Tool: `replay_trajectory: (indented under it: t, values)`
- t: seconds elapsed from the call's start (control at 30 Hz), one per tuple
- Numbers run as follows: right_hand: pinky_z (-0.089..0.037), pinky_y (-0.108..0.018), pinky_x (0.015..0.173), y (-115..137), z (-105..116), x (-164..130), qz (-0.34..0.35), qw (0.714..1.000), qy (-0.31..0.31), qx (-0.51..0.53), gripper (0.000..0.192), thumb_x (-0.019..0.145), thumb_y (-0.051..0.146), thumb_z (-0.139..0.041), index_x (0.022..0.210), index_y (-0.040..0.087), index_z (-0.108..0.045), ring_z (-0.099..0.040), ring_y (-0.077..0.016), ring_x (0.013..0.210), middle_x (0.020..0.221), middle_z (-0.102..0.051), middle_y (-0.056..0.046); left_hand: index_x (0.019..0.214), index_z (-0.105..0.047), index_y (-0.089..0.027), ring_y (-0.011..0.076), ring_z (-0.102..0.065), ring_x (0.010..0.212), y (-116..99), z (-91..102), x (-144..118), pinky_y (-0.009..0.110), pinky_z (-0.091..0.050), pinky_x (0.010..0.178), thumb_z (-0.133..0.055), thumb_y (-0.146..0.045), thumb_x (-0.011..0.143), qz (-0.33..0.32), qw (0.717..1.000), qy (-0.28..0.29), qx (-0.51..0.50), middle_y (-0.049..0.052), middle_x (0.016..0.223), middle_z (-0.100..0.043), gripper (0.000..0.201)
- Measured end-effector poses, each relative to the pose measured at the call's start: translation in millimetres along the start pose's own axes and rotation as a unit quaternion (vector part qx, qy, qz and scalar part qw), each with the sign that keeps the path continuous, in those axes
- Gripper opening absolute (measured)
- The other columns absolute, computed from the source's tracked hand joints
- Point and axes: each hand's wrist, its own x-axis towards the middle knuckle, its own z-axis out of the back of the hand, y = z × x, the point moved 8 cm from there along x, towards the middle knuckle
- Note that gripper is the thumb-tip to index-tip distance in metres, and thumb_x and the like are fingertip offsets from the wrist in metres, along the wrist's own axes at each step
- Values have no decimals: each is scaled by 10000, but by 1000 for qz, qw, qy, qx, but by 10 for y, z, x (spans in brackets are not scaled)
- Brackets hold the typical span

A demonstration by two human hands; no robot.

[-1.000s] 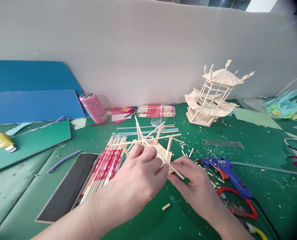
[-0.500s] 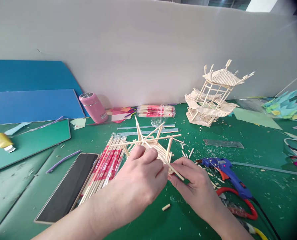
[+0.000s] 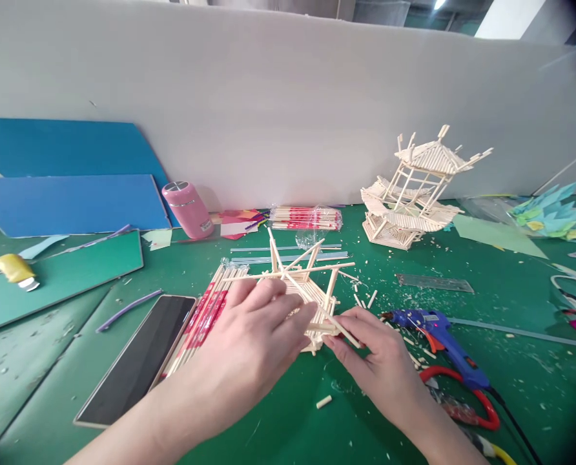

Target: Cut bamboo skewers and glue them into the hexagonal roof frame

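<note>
just below the centre of the frame, the small stick model (image 3: pixel 312 294) is over the green table (image 3: pixel 288 433), its long sticks (image 3: pixel 317 268) crossing at the top; the right hand (image 3: pixel 380 355) pinches its near right corner, while the left hand (image 3: pixel 256 342) curls over its near left side, and whether it is gripping the model cannot be told. a taller stick pavilion (image 3: pixel 414 220) stands at upper right, and a blue glue gun (image 3: pixel 450 343) lies at right.

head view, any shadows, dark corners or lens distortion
Head view: a soft shadow falls on the wall beside the pink bottle; head view: the upper right corner is dark; head view: the bottle and the stick tower lean opposite ways, probably wide-lens distortion.
</note>
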Motion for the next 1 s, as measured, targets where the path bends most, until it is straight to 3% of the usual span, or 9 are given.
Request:
replay_trajectory:
  t: [0.13,0.23,0.3,0.37,0.5,0.63,0.7,0.8,1.0]
  values:
    - [-423,-280,675,-27,10,-6,2,1000,-1,-9,125,880,245,-484,872,195,-599,-530,-148,784,851,-547,-26,1245,-409,-215,273,-471,1041,291,108,-296,435,-362,851,-592,-266,805,133,986,-90,-42,99,1191,-514,478]
    - [-425,-284,662,-58,31,2,5,1000,-5,-22,118,880,241,-480,873,200,-591,-531,-154,776,852,-549,-29,1247,-392,-236,271,-472,1071,457,-24,-576,418,-406,865,-649,-339,745,245,956,-117,-112,104,1248,-438,574]
    - [-423,-277,661,-79,55,7,13,999,-13,-35,98,877,239,-490,869,211,-583,-529,-149,769,842,-544,-21,1210,-419,-229,232,-522,946,505,-199,-715,370,-455,775,-645,-341,745,312,931,-103,-163,103,1197,-462,529]
    - [-420,-265,663,-110,80,6,19,999,-23,-46,79,874,239,-502,864,224,-579,-528,-139,759,831,-540,-9,1134,-473,-195,200,-535,786,518,-349,-789,320,-465,652,-622,-328,760,357,904,-104,-208,70,941,-546,424]
    - [-433,-253,683,-179,122,-16,15,997,-34,-61,115,869,265,-514,969,254,-571,-535,-134,785,882,-542,-5,1029,-565,-192,162,-520,710,488,-597,-706,305,-455,652,-598,-312,781,361,862,-106,-339,60,943,-577,277]
    - [-431,-322,758,-32,306,-60,49,980,-123,-149,444,813,311,-586,1228,241,-448,-496,-201,942,1109,-469,-67,965,-619,-175,187,-561,797,489,-711,-592,314,-458,714,-610,-326,775,351,801,-130,-467,70,963,-605,243]
    - [-415,-349,767,198,359,-75,122,960,-163,-193,418,800,258,-601,1201,232,-485,-477,-216,943,1063,-465,-72,941,-637,-172,189,-572,776,489,-737,-569,308,-460,688,-619,-334,767,359,769,-136,-510,59,893,-625,238]
    - [-392,-343,690,522,244,-24,221,935,-136,-243,300,786,170,-606,1079,231,-584,-457,-188,808,886,-489,-45,900,-660,-157,169,-566,711,491,-729,-559,279,-448,629,-635,-317,759,368,733,-157,-550,44,800,-638,215]
    - [-326,-341,662,725,-43,251,211,935,-64,-279,152,832,211,-535,863,249,-679,-425,-184,733,764,-557,-33,881,-695,-143,163,-552,659,479,-727,-519,269,-441,594,-656,-315,746,345,712,-168,-588,47,728,-635,222]
